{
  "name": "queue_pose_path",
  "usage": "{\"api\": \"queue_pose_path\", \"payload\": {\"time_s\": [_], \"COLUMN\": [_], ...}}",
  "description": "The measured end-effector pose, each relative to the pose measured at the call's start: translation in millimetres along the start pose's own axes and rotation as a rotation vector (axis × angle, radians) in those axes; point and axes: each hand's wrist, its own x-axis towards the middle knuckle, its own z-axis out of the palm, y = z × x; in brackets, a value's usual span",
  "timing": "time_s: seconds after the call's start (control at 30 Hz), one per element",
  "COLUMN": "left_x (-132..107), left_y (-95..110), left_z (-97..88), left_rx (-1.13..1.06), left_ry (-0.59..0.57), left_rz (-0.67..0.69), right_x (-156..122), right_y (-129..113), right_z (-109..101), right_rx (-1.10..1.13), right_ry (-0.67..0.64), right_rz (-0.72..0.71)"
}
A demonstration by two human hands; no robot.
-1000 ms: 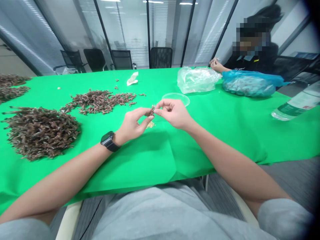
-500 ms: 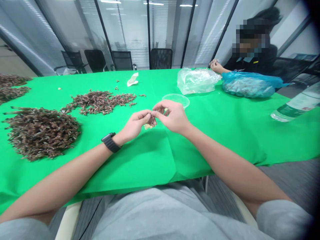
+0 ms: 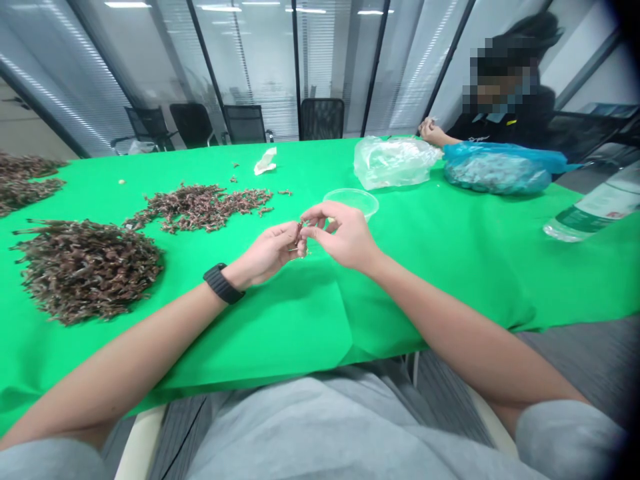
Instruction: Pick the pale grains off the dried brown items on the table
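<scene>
From the head view, the left hand point(image 3: 267, 252) and right hand point(image 3: 345, 235) meet above the green cloth point(image 3: 440, 293), both curled into fingertip pinches. A small brown sprig point(image 3: 299, 233) stands between them, held at the fingertips, though the fingers hide exactly how each hand grips it. Just below lie a few yellowish grains point(image 3: 300, 251), partly hidden by the hands. To the left are a large heap of brown sprigs point(image 3: 87, 272), a looser spread point(image 3: 197, 208), and more at the table's edge point(image 3: 25, 190). Ahead of the right hand sits a clear plastic tub point(image 3: 353, 200), with a clear bag point(image 3: 393, 162) and a full blue bag point(image 3: 495, 169) beyond. A co-worker's hand point(image 3: 431, 130) rests at the far edge, and a water bottle point(image 3: 595, 207) lies to the right. The sprig looks thin and dry, so too hard a pinch could probably snap it, or a slip could drop it among the grains. A careless sweep of the right hand might tip the light tub. The black watch point(image 3: 223, 283) shows only its band, and the bottle's label is too blurred to read.
</scene>
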Motion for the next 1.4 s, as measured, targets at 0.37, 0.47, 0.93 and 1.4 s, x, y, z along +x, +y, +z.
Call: {"api": "queue_pose_path", "payload": {"time_s": [0.37, 0.47, 0.93, 1.4], "left_x": [-0.6, -1.2, 3.0, -2.7], "left_y": [2.9, 2.0, 2.5, 8.8], "left_z": [-1.3, -1.6, -6.3, 1.1], "left_rx": [-0.093, -0.076, 0.347, 0.542], "left_ry": [-0.042, -0.048, -0.010, 0.037], "left_rz": [-0.067, -0.070, 0.178, 0.375], "right_x": [3.1, 2.9, 5.9, 3.8], "right_y": [1.8, 2.2, -6.3, -1.4], "right_z": [-3.5, -2.2, -6.9, -7.9], "right_rx": [0.068, 0.122, 0.248, 0.721], "right_ry": [-0.038, -0.071, -0.207, -0.304], "right_rz": [0.136, 0.149, 0.243, 0.666]}}
